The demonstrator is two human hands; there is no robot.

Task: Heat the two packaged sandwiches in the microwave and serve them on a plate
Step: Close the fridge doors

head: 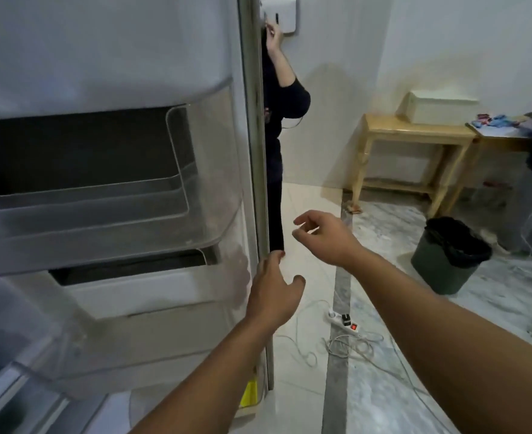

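My left hand (272, 289) lies with straight fingers against the edge of the open fridge door (252, 120), my right hand (324, 236) hangs loosely curled and holds nothing just beside it, and I cannot see the sandwiches anywhere.

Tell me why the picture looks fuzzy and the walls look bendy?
In the head view, the fridge door close by looks soft and blurred, the left hand and right hand slightly smeared; the wide-angle lens bows the straight door edge; the light is dim and even, without glare.
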